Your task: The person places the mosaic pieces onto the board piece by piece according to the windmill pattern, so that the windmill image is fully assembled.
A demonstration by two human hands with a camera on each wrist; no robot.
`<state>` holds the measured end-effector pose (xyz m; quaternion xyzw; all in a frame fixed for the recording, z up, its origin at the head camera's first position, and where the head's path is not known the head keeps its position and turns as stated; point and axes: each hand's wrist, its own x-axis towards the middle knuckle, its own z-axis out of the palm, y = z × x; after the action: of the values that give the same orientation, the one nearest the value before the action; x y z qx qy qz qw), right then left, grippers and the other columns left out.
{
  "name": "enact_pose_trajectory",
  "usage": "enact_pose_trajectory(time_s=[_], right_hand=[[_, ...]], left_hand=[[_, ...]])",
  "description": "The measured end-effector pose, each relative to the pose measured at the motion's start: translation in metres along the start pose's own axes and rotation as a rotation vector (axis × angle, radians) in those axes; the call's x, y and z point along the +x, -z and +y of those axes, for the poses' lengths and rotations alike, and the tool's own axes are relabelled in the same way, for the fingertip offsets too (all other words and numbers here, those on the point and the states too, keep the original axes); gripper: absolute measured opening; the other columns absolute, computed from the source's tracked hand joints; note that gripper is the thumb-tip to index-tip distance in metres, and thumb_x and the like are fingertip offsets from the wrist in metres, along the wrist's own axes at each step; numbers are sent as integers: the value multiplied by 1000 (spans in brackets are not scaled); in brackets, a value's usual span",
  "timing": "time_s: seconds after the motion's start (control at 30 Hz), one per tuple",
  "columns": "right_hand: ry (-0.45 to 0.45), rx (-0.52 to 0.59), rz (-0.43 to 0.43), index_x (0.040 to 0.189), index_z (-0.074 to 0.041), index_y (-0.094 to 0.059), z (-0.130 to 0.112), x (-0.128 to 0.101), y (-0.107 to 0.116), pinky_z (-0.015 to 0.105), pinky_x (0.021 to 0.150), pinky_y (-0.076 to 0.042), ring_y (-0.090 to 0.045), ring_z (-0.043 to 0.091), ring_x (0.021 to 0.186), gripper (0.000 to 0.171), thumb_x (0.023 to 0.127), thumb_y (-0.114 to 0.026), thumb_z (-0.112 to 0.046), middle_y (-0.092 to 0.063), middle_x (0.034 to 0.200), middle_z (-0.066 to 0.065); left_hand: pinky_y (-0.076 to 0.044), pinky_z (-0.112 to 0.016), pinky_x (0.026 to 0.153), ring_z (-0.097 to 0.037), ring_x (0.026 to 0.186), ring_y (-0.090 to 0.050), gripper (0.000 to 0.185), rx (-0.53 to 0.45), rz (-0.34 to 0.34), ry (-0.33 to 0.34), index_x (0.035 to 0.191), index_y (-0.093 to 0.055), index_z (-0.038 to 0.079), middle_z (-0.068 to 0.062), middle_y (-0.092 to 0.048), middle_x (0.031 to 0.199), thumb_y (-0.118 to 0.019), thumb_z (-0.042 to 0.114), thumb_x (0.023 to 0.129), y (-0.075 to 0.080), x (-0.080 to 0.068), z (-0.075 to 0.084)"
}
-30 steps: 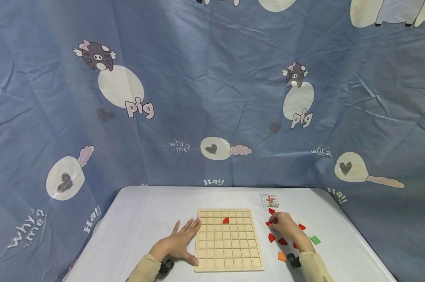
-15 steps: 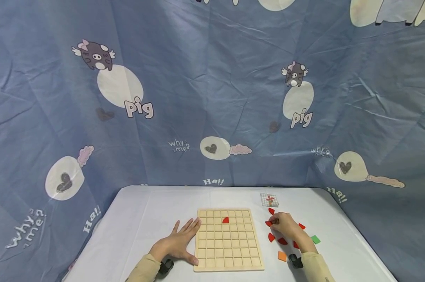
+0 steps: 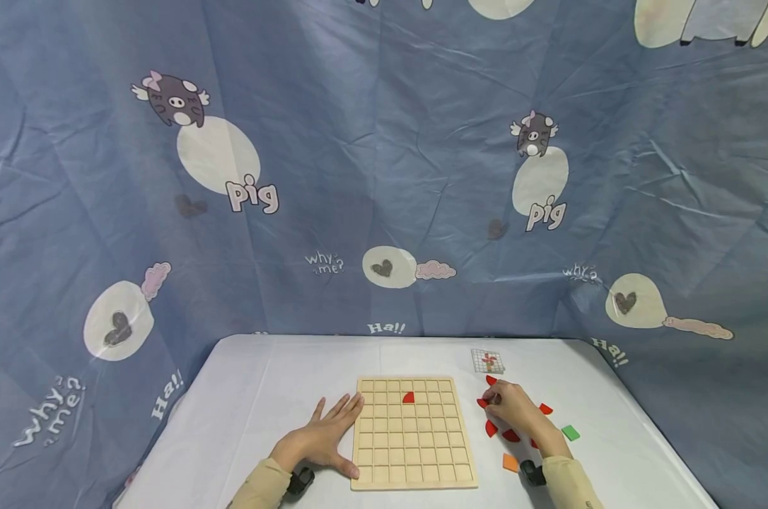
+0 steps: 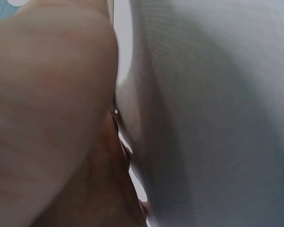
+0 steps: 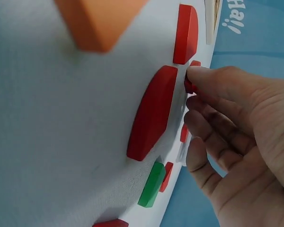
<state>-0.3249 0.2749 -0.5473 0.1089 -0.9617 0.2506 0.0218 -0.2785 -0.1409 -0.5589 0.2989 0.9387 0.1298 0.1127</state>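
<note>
My left hand lies with spread fingers along the left edge of a wooden grid board, thumb and fingertips touching it. One red quarter-circle piece sits in an upper cell of the board. To the right of the board, my right hand pinches another red quarter-circle piece between thumb and fingertips, low at the table. In the right wrist view that piece is partly hidden behind the thumb. The left wrist view shows mainly blurred skin and white cloth.
More red pieces lie around my right hand. An orange piece is nearer me, and a green piece is farther right. A small card with a grid picture lies behind them. Patterned blue cloth hangs beyond the white table.
The right hand has shifted only slightly, and the red piece at its fingertips has moved a little left. My left hand has stayed in place on the board.
</note>
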Motion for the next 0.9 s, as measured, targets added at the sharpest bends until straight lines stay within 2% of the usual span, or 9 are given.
enact_pose_trajectory(time_s=[0.17,0.27,0.53,0.73,0.9], right_hand=[[-17,28,-13,85,-10,-67,-5,0,1,23,58,-47,-49,8,65,15,72,-73,-7,-57,74,-5],[6,38,-4,84,-9,-66,-6,1,0,21,55,-45,-49,7,63,14,72,-73,-7,-56,71,-5],[41,44,76,81,-13,-65,-18,5,-1,22,55,-44,-48,6,64,14,72,-76,-16,-57,73,-6],[148,48,118,82,-14,-67,-38,5,-4,21,55,-43,-49,8,67,14,72,-76,-17,-59,77,-4],[210,65,77,85,-14,-67,-55,5,-10,20,54,-43,-50,9,70,12,76,-73,-18,-59,81,-4]], left_hand=[[7,-60,106,-27,140,-1,130,-1,-2,-1,147,-4,12,-6,-1,153,-56,80,50,-1,0,0],[7,-60,106,-28,140,-1,130,-4,-4,-1,147,-5,11,-6,-1,153,-57,80,50,0,0,0],[7,-60,106,-28,140,0,129,-1,-4,-7,147,-4,11,-7,-1,153,-57,79,52,0,-1,1],[7,-61,106,-28,140,-1,128,-8,-1,-18,147,-4,10,-7,-1,153,-58,78,52,0,-1,0],[6,-61,106,-29,140,-1,128,-2,3,-22,147,-5,10,-8,-2,153,-57,79,52,0,0,0]])
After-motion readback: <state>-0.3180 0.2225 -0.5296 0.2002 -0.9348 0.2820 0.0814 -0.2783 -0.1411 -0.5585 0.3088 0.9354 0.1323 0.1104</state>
